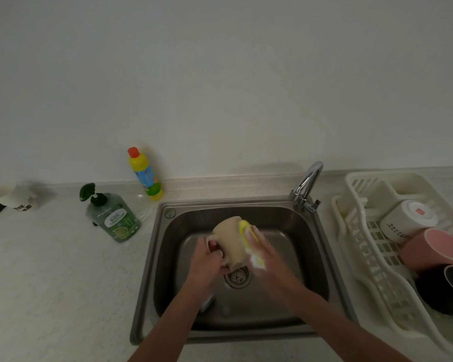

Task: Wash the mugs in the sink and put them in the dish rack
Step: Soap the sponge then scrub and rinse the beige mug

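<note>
A: Where is the mug being washed?

B: The beige mug is in the middle of the frame, held over the sink, above the drain. The left hand has its fingers curled through the handle, which seems meant to keep the mug steady while its side gets rubbed.

A: And the other hand?

B: The right hand presses a soapy yellow sponge against the mug's outer wall, fingers lying fairly flat over the sponge so the foam spreads widely. The image is blurred there, so I cannot tell the finger positions more finely.

A: Why hold it over the basin?

B: Probably so suds drip into the sink, not onto the worktop. The tap above shows no running water that I can see.

A: What is already done?

B: In the dish rack at the right edge lie a white mug, a pink mug and a dark mug, tipped on their sides, likely to drain.

A: Anything else?

B: A green soap bottle and a yellow bottle stand left of the sink, within reach. A white cup sits at the far left.
</note>
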Motion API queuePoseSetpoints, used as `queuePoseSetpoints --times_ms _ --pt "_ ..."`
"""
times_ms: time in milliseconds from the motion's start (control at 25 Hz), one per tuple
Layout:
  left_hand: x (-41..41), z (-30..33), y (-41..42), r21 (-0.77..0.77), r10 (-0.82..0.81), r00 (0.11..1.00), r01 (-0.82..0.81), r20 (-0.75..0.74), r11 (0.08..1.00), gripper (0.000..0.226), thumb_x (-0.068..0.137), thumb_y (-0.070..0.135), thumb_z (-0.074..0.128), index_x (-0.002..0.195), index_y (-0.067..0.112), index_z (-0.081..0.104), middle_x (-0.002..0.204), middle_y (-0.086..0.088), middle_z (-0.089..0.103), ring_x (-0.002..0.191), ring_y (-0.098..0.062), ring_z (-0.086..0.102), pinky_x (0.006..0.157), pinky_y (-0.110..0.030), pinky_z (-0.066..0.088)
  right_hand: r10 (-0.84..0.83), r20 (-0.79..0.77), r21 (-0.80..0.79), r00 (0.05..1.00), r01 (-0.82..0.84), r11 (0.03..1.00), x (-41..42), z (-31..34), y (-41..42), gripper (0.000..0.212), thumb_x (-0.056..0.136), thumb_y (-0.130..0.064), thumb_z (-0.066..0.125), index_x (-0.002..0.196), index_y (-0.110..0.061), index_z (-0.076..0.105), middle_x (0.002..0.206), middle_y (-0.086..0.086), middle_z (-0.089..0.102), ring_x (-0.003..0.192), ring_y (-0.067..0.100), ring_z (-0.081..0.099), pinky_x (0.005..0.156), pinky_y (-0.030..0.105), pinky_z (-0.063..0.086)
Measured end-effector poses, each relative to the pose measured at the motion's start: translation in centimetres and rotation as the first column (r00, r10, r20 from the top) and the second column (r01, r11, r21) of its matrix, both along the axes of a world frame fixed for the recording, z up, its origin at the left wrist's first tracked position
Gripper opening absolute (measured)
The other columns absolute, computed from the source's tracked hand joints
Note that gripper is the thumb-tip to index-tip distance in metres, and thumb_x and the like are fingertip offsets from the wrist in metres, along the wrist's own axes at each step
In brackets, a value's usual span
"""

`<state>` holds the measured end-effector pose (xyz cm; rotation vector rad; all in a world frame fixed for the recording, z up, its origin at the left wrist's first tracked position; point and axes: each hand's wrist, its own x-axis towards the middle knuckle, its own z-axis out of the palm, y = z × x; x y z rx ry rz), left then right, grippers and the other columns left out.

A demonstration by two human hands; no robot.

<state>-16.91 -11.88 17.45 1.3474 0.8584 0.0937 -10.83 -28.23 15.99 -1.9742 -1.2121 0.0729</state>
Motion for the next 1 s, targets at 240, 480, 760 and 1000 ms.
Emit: queuePoseSetpoints --times_ms 240,480,760,1000 --pt "-0.2 -0.8 -0.5 0.075 -0.093 0.995 0.095 -0.035 0.993 0.023 0.094 -0.004 0.042 0.109 0.011 0.051 0.112 -0.017 0.06 0.101 -0.03 0.064 0.074 -0.048 0.062 -0.06 0.017 -0.053 0.998 0.061 0.997 1.1 0.2 0.9 0.063 0.103 -0.022 0.049 0.153 -0.038 0.015 0.161 -0.029 -0.004 0.151 0.004 -0.004 0.124 0.038 0.015" --pt "-0.7 -1.0 -0.1 0.045 -0.071 0.997 0.072 -0.024 0.996 0.022 0.094 -0.004 0.043 0.109 0.011 0.05 0.11 -0.017 0.062 0.102 -0.031 0.065 0.075 -0.049 0.061 -0.041 -0.046 -0.243 0.998 0.028 0.97 -1.2 -0.3 1.6 0.074 0.097 -0.015 0.056 0.153 -0.037 0.013 0.16 -0.021 -0.012 0.148 -0.002 -0.016 0.119 0.017 -0.003" --pt "-0.6 -0.3 0.6 -0.023 0.043 0.999 -0.043 0.006 0.999 0.028 0.094 -0.008 0.042 0.114 0.011 0.051 0.11 -0.013 0.06 0.101 -0.027 0.063 0.062 -0.034 0.06 -0.022 -0.16 -0.1 0.987 0.006 0.995 0.8 0.4 0.2 0.061 0.095 -0.037 0.041 0.149 -0.04 0.012 0.158 -0.021 0.011 0.147 0.002 0.018 0.111 0.009 0.027" --pt "-0.6 -0.9 -1.0 0.06 -0.081 0.997 0.082 -0.004 0.995 0.022 0.092 -0.005 0.046 0.107 0.009 0.053 0.11 -0.02 0.063 0.097 -0.032 0.066 0.071 -0.049 0.061 -0.041 0.04 -0.149 0.998 0.047 0.988 1.5 0.1 2.0 0.064 0.098 -0.031 0.047 0.156 -0.031 0.021 0.166 -0.004 0.002 0.153 0.017 -0.003 0.124 0.039 0.01"
